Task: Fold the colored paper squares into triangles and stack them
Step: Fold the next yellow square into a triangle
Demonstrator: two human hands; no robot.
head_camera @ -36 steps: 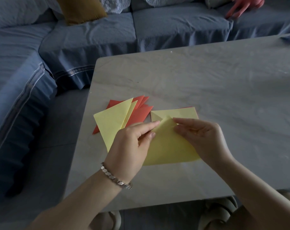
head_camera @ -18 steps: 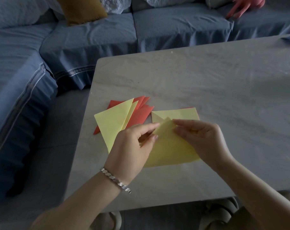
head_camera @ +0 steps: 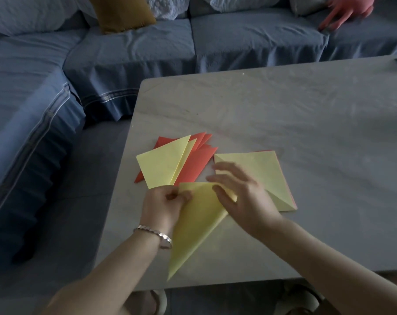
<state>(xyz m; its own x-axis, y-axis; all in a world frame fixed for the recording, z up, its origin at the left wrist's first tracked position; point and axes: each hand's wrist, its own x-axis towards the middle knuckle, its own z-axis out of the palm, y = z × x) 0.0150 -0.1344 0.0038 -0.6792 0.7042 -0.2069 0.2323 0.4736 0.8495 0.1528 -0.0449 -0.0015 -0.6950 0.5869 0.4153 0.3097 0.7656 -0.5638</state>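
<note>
A: Left grip point(head_camera: 163, 204)?
B: Pinched the upper left corner of the folded yellow triangle point(head_camera: 197, 226), fingers curled. Wore a silver bracelet point(head_camera: 155, 234) at the wrist.
A: Right grip point(head_camera: 245, 196)?
B: Spread loose, motion-blurred. Rested the thumb on the triangle's upper right edge. Reached fingers out over the near corner of the yellow square point(head_camera: 259, 171). Held nothing.
A: Triangle position?
B: Sat over the near-left part of the grey bench point(head_camera: 295, 114), long point aimed at the near edge. Couldn't tell whether flat or lifted.
A: Finished pile?
B: Lay just beyond the left grip: yellow triangles point(head_camera: 162, 165) fanned on top of orange triangles point(head_camera: 194, 165). Stayed apart from the held piece.
A: Unfolded stock?
B: Lay right of that pile, under the right grip. Showed a diagonal crease on the top yellow square and an orange sheet edge point(head_camera: 295, 201) underneath along the right side.
A: Surroundings?
B: Noted a blue sofa point(head_camera: 129, 53) wrapping the far and left sides, a mustard cushion point(head_camera: 122, 12) on it.
</note>
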